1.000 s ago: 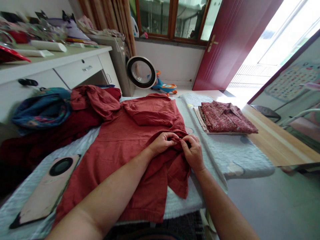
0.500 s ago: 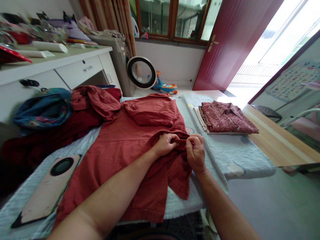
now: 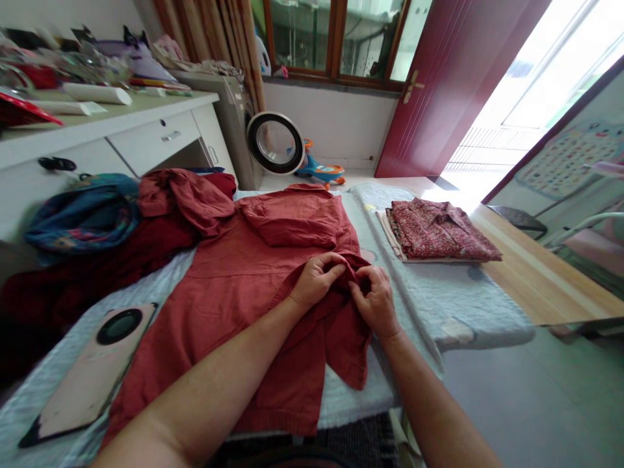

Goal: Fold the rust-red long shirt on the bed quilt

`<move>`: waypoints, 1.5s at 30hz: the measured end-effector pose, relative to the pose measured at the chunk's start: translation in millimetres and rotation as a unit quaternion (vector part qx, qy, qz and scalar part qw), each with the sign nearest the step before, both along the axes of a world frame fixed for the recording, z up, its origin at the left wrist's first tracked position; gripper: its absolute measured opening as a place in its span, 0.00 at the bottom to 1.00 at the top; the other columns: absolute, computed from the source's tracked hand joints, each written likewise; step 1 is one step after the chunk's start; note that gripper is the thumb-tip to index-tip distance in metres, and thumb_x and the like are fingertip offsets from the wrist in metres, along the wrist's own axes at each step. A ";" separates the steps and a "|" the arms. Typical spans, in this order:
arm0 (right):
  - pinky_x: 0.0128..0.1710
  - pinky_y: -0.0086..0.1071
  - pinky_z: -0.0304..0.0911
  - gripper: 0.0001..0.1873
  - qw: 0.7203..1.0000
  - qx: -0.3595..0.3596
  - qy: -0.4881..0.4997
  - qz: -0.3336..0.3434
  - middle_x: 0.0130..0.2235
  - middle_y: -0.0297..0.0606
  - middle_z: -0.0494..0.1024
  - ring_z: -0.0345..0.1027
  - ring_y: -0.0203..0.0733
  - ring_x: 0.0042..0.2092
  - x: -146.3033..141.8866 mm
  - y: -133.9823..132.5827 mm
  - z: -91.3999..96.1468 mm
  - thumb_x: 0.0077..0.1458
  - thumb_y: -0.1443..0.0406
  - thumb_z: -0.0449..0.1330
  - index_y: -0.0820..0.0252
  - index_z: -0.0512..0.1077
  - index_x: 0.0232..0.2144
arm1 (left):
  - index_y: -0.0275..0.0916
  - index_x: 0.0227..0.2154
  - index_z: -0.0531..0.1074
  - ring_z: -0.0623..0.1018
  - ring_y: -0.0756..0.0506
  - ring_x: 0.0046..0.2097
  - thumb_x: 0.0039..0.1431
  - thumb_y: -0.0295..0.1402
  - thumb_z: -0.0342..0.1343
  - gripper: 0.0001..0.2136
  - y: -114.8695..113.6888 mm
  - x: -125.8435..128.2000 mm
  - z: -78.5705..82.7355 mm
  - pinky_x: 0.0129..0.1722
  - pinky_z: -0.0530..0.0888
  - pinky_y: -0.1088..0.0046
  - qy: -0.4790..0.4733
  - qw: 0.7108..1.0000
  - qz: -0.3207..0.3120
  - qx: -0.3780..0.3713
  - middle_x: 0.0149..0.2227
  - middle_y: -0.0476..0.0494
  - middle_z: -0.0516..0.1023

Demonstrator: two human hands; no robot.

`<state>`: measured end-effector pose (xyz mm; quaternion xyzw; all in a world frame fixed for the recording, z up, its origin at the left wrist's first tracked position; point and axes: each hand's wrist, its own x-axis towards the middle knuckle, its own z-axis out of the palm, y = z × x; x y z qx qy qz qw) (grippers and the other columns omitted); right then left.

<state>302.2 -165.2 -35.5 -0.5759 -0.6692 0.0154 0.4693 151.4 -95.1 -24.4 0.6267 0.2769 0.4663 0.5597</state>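
Observation:
A rust-red long-sleeved shirt (image 3: pixel 253 279) lies spread on a pale blue quilted cover, its far part bunched in folds. My left hand (image 3: pixel 318 278) pinches the cloth near the shirt's right side between thumb and fingers. Just to the right, my right hand (image 3: pixel 375 296) also grips a fold of that cloth, close to the left fingertips. One sleeve (image 3: pixel 348 348) hangs down below my right hand. Whatever small detail lies between the fingers is hidden in the folds.
Folded patterned clothes (image 3: pixel 441 227) are stacked on the right of the quilted cover (image 3: pixel 478 305). A phone (image 3: pixel 92 370) lies at left front. Behind it are a blue garment (image 3: pixel 88 211) and dark red cloth (image 3: pixel 112 273). A washing machine door (image 3: pixel 275 143) stands open at the back.
Both hands have shifted slightly left along the shirt's edge, the fingers changing their hold on the cloth. The rest of the shirt has barely moved.

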 end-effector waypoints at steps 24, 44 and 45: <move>0.43 0.36 0.58 0.04 0.999 -0.016 -0.003 -0.028 0.32 0.35 0.73 0.65 0.42 0.38 9.3 0.2 -4.7 0.54 0.70 0.54 0.56 0.67 0.31 | 0.39 0.33 0.70 0.68 0.51 0.33 0.63 0.41 0.52 0.11 8.1 -4.3 0.0 0.37 0.67 0.77 0.035 0.992 0.087 0.083 0.30 0.51 0.69; 0.45 0.39 0.60 0.10 0.999 -0.022 0.016 0.021 0.38 0.37 0.73 0.65 0.46 0.43 8.8 2.5 -4.1 0.52 0.63 0.63 0.55 0.69 0.38 | 0.35 0.33 0.73 0.72 0.50 0.34 0.63 0.41 0.52 0.13 -1.2 2.0 19.7 0.37 0.70 0.75 0.011 0.996 -0.090 0.026 0.32 0.47 0.74; 0.46 0.40 0.60 0.12 0.999 -0.013 0.019 0.024 0.40 0.38 0.74 0.65 0.47 0.44 7.3 2.4 -3.6 0.52 0.62 0.63 0.55 0.70 0.40 | 0.35 0.33 0.73 0.73 0.49 0.35 0.63 0.40 0.52 0.13 -3.0 2.5 21.1 0.39 0.70 0.74 0.016 0.994 -0.104 0.033 0.32 0.46 0.74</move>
